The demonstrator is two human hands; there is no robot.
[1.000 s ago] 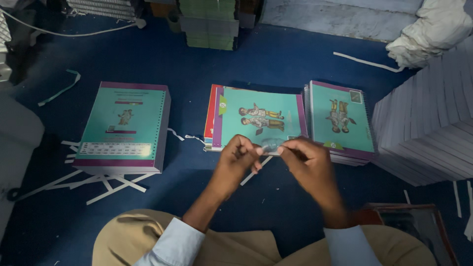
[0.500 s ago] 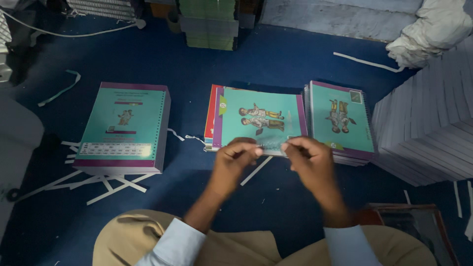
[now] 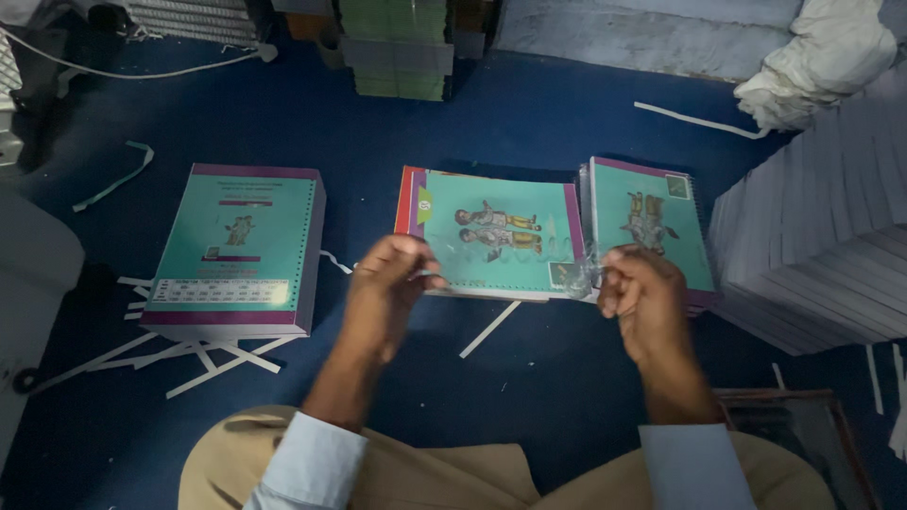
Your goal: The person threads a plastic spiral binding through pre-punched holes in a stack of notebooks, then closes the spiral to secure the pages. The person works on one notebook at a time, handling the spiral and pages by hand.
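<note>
Left to right. Tall stack (image 3: 236, 250) of teal-covered books on the blue floor (image 3: 567, 397), far left, white paper strips (image 3: 203, 359) strewn under and beside it.

My left hand (image 3: 387, 283) hovers just ahead of the middle book's near-left corner, fingertips pressed together in a pinch. It seems to hold one end of something thin and clear; too faint to tell for sure.

Middle book (image 3: 496, 236) lies flat, cover up, long axis running left-right, red-and-purple edge to the left, cover figures lying sideways. Loose strip (image 3: 489, 329) on the floor just below it.

A thin clear spiral coil (image 3: 576, 269) shows by the book's near-right corner, stretched roughly left-right along the near edge.

My right hand (image 3: 642, 293) is at that corner, fingers curled in, pinching the coil's right end.

Just right of it, a second stack (image 3: 652, 227) of teal books, tilted slightly. Far right: stacks of white pages (image 3: 812, 255).
</note>
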